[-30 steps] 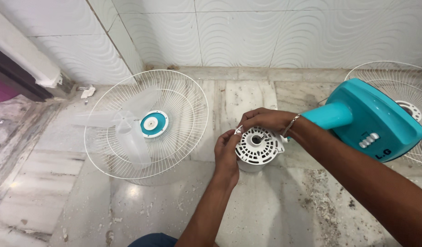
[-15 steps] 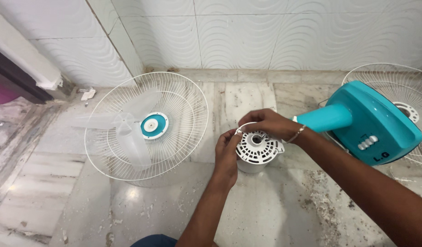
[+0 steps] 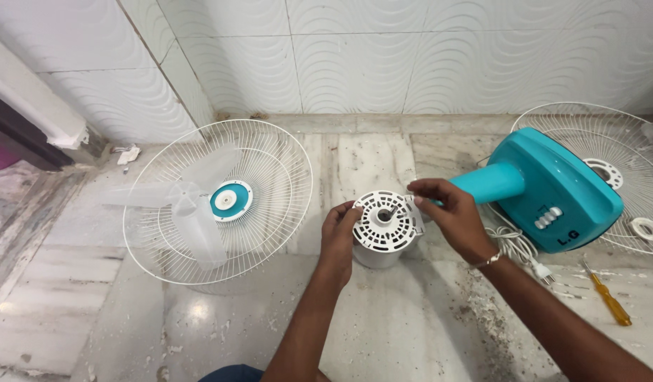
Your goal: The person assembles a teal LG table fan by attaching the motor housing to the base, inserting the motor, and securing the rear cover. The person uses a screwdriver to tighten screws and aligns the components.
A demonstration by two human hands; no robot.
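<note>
**Floor inventory, head view**

I see my left hand [image 3: 338, 233] and right hand [image 3: 447, 212] gripping a white vented motor housing [image 3: 384, 228] from either side. Left of my left hand: a white wire fan guard [image 3: 270, 152] with a clear blade [image 3: 192, 212] lying in it. Beyond my right hand: a teal fan base [image 3: 560, 187], second guard [image 3: 588, 127], white cord [image 3: 514, 247], yellow screwdriver [image 3: 609, 297].

Matt white plastic motor housing [image 3: 384, 225], glossy marble floor [image 3: 383, 332]
</note>
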